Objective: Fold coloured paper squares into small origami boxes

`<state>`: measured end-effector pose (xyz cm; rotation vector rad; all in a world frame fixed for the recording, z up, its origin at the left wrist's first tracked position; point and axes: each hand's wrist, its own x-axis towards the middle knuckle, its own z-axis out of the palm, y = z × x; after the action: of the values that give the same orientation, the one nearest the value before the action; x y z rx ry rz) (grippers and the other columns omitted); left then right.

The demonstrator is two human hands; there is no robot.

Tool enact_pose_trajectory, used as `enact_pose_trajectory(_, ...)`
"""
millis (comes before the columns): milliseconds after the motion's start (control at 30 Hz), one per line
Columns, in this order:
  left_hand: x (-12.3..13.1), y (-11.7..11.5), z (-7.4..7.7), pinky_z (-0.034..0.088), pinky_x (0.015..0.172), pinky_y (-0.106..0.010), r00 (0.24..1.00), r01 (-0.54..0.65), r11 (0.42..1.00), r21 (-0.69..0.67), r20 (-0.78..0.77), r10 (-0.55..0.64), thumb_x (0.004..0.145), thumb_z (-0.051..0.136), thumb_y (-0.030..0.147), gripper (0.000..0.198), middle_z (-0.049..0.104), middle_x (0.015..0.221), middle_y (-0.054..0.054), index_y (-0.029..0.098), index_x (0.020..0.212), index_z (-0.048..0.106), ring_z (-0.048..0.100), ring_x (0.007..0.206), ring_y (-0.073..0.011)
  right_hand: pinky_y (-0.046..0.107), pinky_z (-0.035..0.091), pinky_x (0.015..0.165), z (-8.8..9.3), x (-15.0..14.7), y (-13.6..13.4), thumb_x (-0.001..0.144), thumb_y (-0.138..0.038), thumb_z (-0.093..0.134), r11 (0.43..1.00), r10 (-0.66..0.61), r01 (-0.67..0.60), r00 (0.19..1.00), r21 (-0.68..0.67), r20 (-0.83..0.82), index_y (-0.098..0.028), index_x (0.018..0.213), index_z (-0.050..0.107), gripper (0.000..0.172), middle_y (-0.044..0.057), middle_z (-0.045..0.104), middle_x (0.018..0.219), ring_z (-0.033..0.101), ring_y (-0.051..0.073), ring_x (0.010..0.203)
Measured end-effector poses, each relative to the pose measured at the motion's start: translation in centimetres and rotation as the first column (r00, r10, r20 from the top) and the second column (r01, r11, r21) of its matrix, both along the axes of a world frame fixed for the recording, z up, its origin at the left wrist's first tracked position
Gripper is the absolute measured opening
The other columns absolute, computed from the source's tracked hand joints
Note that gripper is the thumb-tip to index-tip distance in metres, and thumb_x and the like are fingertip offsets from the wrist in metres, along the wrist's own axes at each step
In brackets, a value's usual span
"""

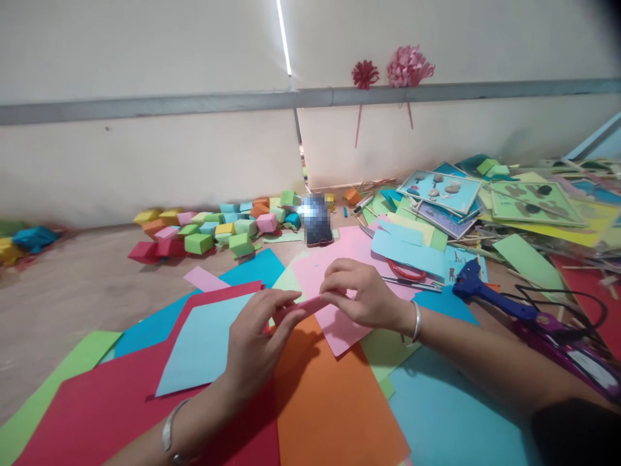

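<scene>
Between my two hands a narrow folded strip of pink paper [310,305] is stretched, just above the layered sheets. My left hand [259,330] pinches its left end between thumb and fingers. At the other end, my right hand [356,291] grips it with the fingertips pressed together. Beneath the hands lie an orange sheet [330,401], a dark red sheet [111,401] and a light pink sheet [339,336]. A pale blue sheet [204,343] rests on the red one, left of my left hand.
Small coloured paper cubes [198,243] cluster at the back left, beside a phone [317,223]. Red-handled scissors [407,272] and a blue glue gun [495,301] with a cable lie at right, near stacked picture cards [441,191]. Paper flowers [410,66] hang on the wall.
</scene>
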<state>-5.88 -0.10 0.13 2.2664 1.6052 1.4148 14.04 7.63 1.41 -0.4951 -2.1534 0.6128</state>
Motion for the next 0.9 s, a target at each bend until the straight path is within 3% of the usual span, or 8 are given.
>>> enact_pose_trajectory(133,-0.7,0.4,-1.0,0.055,0.072,-0.029,0.994,-0.06,0.993,-0.106,0.088,0.07,0.082,0.072,0.044,0.035,0.071,0.088,-0.003,0.02,0.107,0.064,0.067,0.078,-0.0182,0.027,0.048,0.071,-0.4,0.4,1.5,0.086,-0.013,0.064,0.984,-0.057,0.051,0.998,-0.169,-0.032,-0.016,0.074,0.067,0.012,0.003,0.064,0.079,0.059,0.014,0.075)
enact_pose_trajectory(267,-1.0,1.0,-1.5,0.056,0.072,-0.031,0.979,-0.049,0.957,-0.287,0.177,0.104,0.08,0.07,0.04,0.032,0.072,0.089,-0.003,0.021,0.106,0.066,0.067,0.077,-0.0181,0.028,0.049,0.071,-1.6,0.6,2.6,0.085,-0.013,0.065,0.969,-0.026,0.025,1.0,-0.245,-0.001,-0.017,0.075,0.068,0.011,0.003,0.067,0.079,0.061,0.014,0.076)
enact_pose_trajectory(500,-1.0,1.6,-1.1,0.054,0.069,-0.031,0.97,-0.072,0.927,-0.369,0.189,0.151,0.077,0.067,0.039,0.024,0.069,0.074,0.0,0.021,0.093,0.069,0.064,0.066,-0.0171,0.029,0.049,0.071,-2.1,0.7,2.8,0.087,-0.012,0.062,0.978,0.039,-0.023,0.997,-0.209,0.071,-0.015,0.083,0.071,0.01,0.006,0.071,0.082,0.062,0.015,0.077)
enact_pose_trajectory(800,-0.8,1.7,-1.0,0.052,0.067,-0.03,0.992,-0.003,0.918,-0.397,0.116,0.054,0.077,0.067,0.04,0.023,0.074,0.083,-0.004,0.021,0.09,0.072,0.065,0.071,-0.0187,0.028,0.049,0.071,-2.2,0.2,2.2,0.085,-0.012,0.064,0.986,0.026,-0.011,0.996,-0.165,0.087,-0.017,0.077,0.069,0.011,0.004,0.071,0.078,0.063,0.015,0.075)
enact_pose_trajectory(900,-0.7,1.7,-0.9,0.051,0.066,-0.029,0.988,0.027,0.909,-0.416,0.148,0.039,0.081,0.062,0.04,0.022,0.074,0.078,-0.004,0.021,0.081,0.073,0.065,0.07,-0.0185,0.028,0.049,0.07,-2.0,0.1,1.9,0.087,-0.014,0.063,0.991,0.038,-0.025,0.995,-0.128,0.096,-0.017,0.076,0.069,0.012,0.005,0.071,0.076,0.063,0.015,0.074)
